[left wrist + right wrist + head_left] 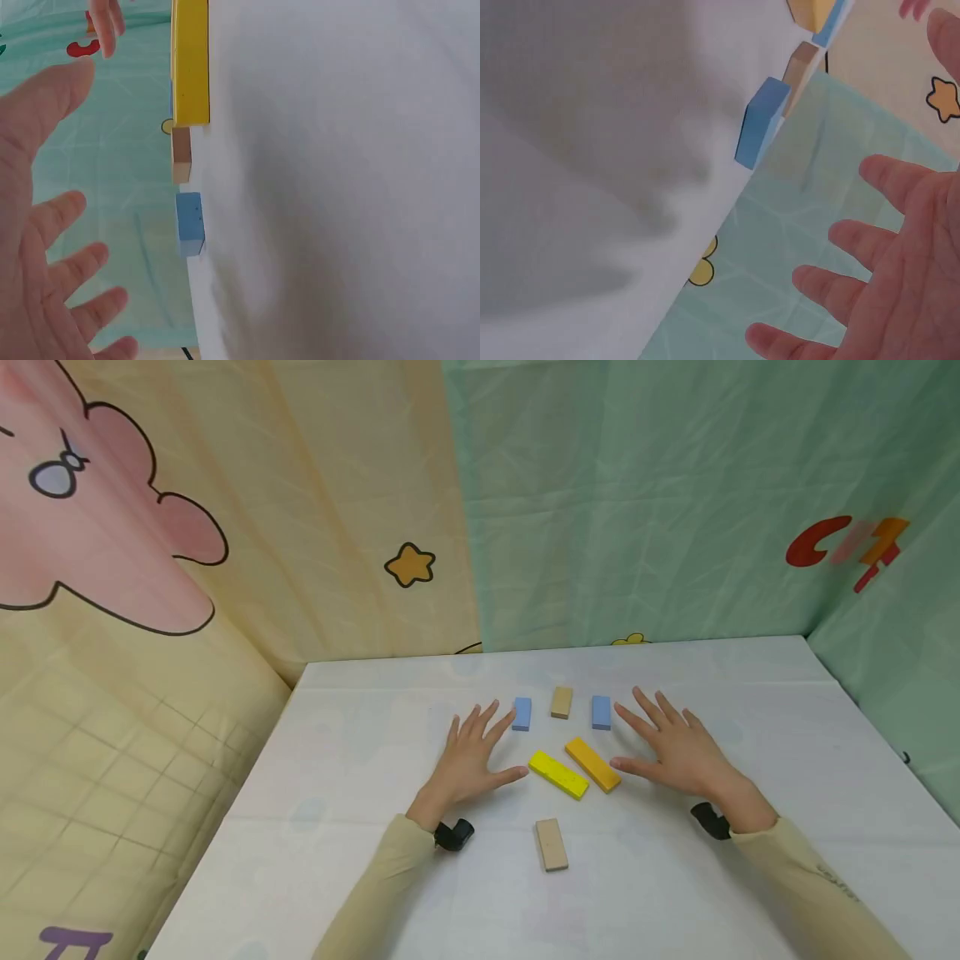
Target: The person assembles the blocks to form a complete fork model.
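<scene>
Centrally, yellow block (pixel 558 775), orange block (pixel 592 765), between left grip (pixel 467 764) and right grip (pixel 681 755)

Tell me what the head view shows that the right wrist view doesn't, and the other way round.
Only the head view shows the large pink cartoon shape, the wooden block nearest the person and both sleeves.

Only the right wrist view shows the palm side of the right hand.

Both show the two blue blocks, the farther wooden block, the star print, the white table and some of the left hand, though the right wrist view catches only its fingertips.
</scene>
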Tool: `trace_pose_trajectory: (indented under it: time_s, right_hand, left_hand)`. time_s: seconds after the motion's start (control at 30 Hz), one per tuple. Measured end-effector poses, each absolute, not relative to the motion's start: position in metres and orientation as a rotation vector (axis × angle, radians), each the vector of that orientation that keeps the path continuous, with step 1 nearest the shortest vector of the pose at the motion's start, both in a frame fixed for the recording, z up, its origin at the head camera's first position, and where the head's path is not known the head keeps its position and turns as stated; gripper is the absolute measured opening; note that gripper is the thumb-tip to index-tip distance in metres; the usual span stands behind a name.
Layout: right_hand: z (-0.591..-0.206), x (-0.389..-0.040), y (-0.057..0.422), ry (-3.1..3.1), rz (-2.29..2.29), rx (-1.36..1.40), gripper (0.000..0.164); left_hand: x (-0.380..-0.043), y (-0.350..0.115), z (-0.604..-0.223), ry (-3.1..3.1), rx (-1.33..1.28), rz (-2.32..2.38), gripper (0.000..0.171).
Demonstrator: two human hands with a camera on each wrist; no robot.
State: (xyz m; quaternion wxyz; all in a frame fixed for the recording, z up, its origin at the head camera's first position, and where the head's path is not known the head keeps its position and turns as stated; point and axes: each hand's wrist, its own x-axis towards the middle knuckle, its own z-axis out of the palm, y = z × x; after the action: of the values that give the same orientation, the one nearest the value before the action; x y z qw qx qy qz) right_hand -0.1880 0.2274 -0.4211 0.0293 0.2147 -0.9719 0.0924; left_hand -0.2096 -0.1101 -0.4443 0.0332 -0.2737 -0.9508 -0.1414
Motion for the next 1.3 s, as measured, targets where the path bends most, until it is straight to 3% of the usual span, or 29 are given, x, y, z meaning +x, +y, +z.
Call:
trace_pose_trajectory:
  time_s: [0.4, 0.77, 1.3]
  right_hand:
    - [-0.43, -0.186, 0.212, -2.977, 0.36, 0.751, 0.079]
    - [-0.439, -0.187, 0.2, -2.979, 0.413, 0.799, 0.061]
    - [-0.437, -0.187, 0.192, -3.047, 0.425, 0.778, 0.045]
  left_hand:
    - [-0.21, -0.084, -0.45, -2.859, -1.092, -0.681, 0.059]
    - [-0.211, -0.075, -0.461, -2.917, -1.169, -0.814, 0.046]
    - [-0.212, -0.077, -0.467, -2.897, -1.08, -0.863, 0.039]
